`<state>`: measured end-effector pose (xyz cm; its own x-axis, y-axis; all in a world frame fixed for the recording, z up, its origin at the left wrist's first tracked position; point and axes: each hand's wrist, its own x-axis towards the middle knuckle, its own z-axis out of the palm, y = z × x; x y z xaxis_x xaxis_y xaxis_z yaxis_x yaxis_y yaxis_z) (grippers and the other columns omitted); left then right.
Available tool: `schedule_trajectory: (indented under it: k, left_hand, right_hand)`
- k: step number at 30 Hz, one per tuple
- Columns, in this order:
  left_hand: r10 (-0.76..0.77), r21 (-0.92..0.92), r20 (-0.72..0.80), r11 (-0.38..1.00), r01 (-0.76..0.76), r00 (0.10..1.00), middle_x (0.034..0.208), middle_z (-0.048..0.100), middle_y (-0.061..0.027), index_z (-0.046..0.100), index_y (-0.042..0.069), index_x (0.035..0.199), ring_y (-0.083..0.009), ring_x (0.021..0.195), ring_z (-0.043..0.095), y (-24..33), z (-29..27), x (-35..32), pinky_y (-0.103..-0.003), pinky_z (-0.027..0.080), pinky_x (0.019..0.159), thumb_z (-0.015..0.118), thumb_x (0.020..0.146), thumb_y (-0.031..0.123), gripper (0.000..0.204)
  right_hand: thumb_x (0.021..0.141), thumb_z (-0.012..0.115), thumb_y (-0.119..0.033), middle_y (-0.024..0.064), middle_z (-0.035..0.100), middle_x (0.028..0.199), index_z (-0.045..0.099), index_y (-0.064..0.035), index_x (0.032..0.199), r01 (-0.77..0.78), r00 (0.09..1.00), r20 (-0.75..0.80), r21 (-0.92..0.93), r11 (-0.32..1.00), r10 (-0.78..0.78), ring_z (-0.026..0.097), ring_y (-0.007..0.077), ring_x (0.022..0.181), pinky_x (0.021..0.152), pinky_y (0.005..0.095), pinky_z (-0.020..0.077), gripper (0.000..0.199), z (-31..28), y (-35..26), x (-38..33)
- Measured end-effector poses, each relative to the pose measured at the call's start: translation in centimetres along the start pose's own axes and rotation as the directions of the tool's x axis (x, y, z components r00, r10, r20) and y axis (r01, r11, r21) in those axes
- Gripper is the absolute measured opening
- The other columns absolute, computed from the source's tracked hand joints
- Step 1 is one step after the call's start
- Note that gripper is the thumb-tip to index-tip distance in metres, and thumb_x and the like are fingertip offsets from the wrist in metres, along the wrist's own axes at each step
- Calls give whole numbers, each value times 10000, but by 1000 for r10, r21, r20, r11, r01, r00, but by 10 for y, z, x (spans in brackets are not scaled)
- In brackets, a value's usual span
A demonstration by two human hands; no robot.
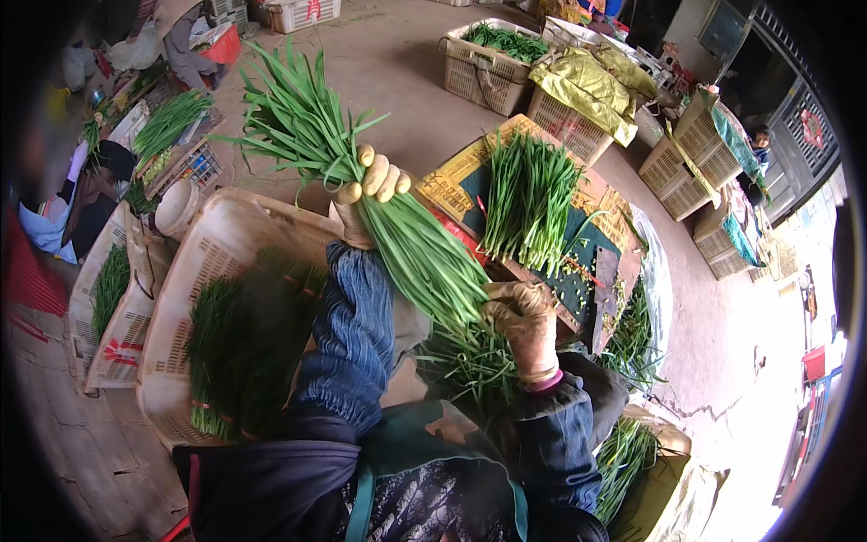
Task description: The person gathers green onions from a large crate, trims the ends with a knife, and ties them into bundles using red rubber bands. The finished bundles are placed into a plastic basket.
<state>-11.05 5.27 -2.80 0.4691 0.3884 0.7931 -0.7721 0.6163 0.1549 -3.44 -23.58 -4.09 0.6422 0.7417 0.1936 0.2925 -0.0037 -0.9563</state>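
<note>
A big bunch of garlic chives (pixel 420 244) slants across the middle of the view, its leafy tips at the upper left. My left hand (pixel 372 181), in a pale yellowish glove, is wrapped round the bunch below the tips. At its lower end my right hand (pixel 524 316), gloved too, has its fingers closed at the ends of the chives; exactly what they pinch is hidden. More chives (pixel 470 361) lie in front of me beneath the right hand. Beyond it, a pile of chives (pixel 533 199) rests on a low work board (pixel 470 185) with cut bits scattered about.
On my left stands a large plastic crate (pixel 163 361) with banded bunches inside, beside a smaller crate (pixel 79 352). A white bucket (pixel 179 208) is behind them. Further crates (pixel 488 79) stand at the back, some covered by yellow sacking (pixel 587 90). Another person (pixel 181 41) is at far left.
</note>
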Motion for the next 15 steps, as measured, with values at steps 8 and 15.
schedule_trajectory:
  k: [8, 15]
  left_hand:
    - [38, 35, -257, 999, -31, 966, 832, 479, 40, 509, 125, 1129, -128, 794, 503, 0, -9, -8, -353, 418, 898, 678, 835, 164, 342]
    - [109, 19, -294, 994, -108, 950, 860, 528, 43, 519, 106, 1104, -123, 815, 544, 3, -10, -7, -333, 447, 944, 662, 863, 92, 280]
  right_hand:
    - [903, 570, 82, 59, 634, 878, 592, -24, 957, -80, 981, 196, 352, 932, 10, 627, 138, 770, 729, 275, 510, 121, -51, 33, -44]
    - [865, 688, -18, 36, 724, 985, 713, -65, 1090, -148, 955, 176, -421, 895, 240, 654, 128, 925, 836, 284, 520, 231, -95, 74, -91]
